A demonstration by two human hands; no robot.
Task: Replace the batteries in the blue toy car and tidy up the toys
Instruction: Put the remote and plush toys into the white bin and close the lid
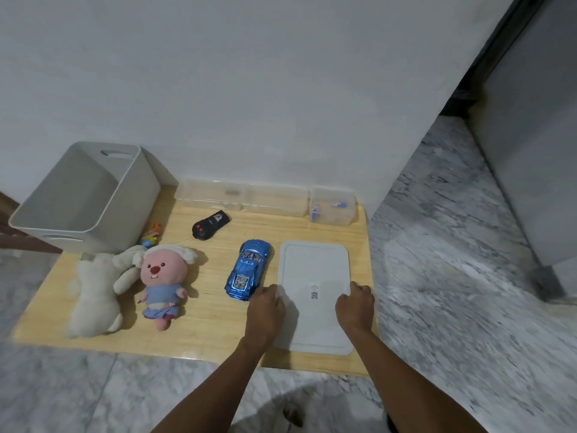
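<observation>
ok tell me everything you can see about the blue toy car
The blue toy car is a glossy, metallic-looking sports car model with dark windows and a patterned panel showing at the end nearer the camera. It sits upright on the wooden table, lying at a slight diagonal, between the pink plush doll and the white tray. The left hand, gripping the tray's edge, is right beside the car's near end; contact cannot be told.
</observation>
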